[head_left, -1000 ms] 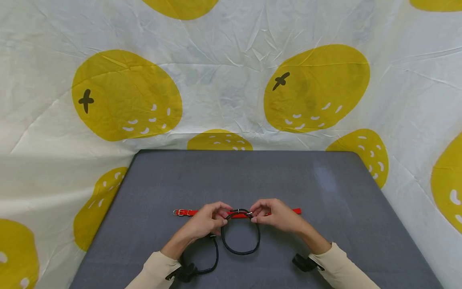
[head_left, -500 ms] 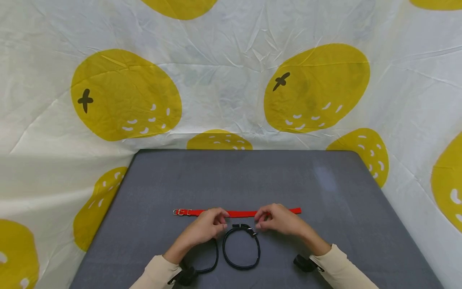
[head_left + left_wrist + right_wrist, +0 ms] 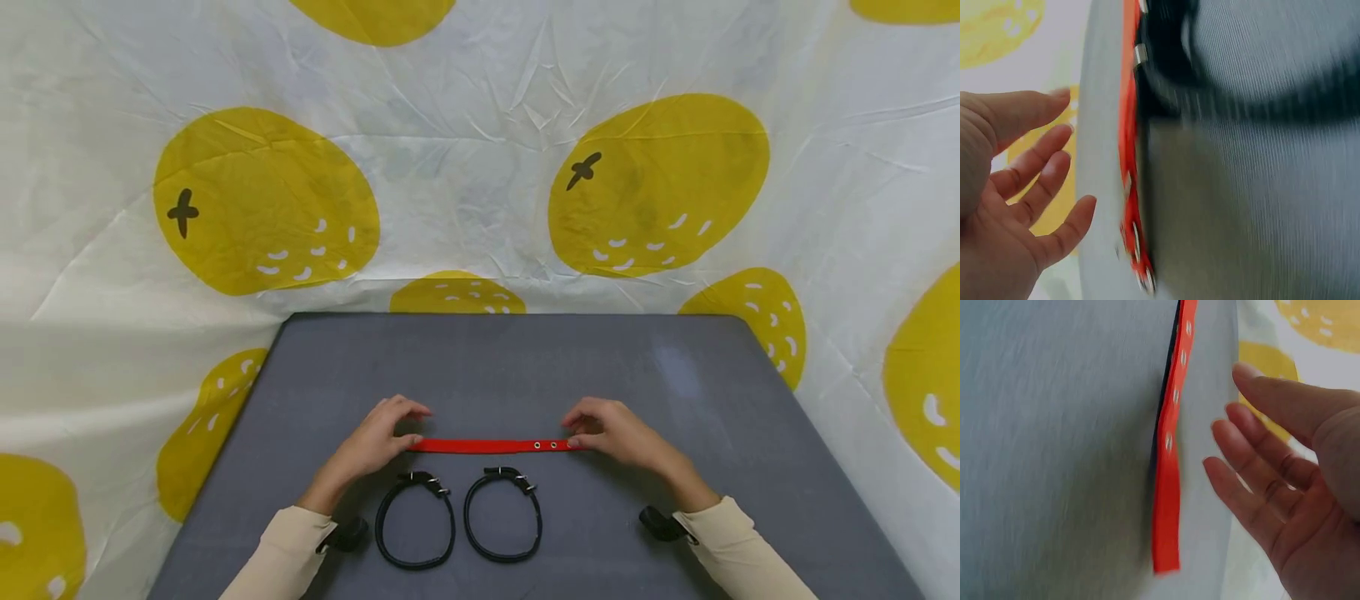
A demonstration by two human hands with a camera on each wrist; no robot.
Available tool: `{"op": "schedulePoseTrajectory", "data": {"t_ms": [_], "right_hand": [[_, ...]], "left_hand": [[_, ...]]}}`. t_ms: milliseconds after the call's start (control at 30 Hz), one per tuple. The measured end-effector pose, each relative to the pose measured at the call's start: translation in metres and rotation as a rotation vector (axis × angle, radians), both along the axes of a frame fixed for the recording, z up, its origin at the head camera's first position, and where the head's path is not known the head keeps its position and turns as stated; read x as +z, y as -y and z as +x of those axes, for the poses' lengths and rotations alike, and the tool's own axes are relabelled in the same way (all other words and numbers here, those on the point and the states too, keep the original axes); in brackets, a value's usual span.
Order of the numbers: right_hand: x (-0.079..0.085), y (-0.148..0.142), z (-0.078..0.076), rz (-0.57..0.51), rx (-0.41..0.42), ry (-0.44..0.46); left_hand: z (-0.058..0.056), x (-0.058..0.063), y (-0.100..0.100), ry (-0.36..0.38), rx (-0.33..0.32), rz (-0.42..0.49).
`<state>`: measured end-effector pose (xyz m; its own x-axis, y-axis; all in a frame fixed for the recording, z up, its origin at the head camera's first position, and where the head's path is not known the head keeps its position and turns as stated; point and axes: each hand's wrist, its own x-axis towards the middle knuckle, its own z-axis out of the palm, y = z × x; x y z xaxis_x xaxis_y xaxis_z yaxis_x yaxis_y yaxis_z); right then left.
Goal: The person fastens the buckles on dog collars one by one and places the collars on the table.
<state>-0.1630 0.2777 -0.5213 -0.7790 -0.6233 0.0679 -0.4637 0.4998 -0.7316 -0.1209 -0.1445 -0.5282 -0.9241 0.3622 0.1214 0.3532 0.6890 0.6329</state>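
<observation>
Beneath the left hand (image 3: 378,436) and right hand (image 3: 617,429) — fingers loosely parted, pinching nothing — a red strap (image 3: 480,447) lies unfastened, seemingly left to do; nearer the wrists, two black straps (image 3: 416,566) (image 3: 504,557) sit buckled.

Matt red strap (image 3: 480,447), metal eyelets (image 3: 553,446) at three o'clock; faintly glossy black loops (image 3: 416,567) at six; matt table (image 3: 480,367); creased cloth backdrop (image 3: 457,192) at twelve.

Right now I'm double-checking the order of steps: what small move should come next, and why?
Probably pinch the red strap near both ends: the left hand and right hand are there, open, not gripping it, while the black loops lie closed.
</observation>
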Motion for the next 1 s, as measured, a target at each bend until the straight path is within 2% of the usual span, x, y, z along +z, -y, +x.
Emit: {"op": "schedulePoseTrajectory", "data": {"t_ms": [200,367,500,667,1000], "right_hand": [[-0.007,-0.023,-0.007,0.095,0.002,-0.135],[-0.012,-0.036,-0.008,0.167,0.014,-0.232],[-0.02,-0.044,-0.006,0.213,0.016,-0.253],[-0.025,-0.048,-0.006,0.246,0.036,-0.256],[-0.025,-0.052,-0.006,0.233,0.082,-0.295]], "left_hand": [[-0.003,-0.013,0.03,0.031,0.027,-0.04],[-0.002,-0.026,0.044,0.019,0.011,-0.055],[0.001,-0.032,0.05,0.016,-0.012,-0.088],[0.004,-0.033,0.052,-0.002,-0.032,-0.133],[0.007,-0.034,0.051,-0.144,-0.067,-0.148]]}}
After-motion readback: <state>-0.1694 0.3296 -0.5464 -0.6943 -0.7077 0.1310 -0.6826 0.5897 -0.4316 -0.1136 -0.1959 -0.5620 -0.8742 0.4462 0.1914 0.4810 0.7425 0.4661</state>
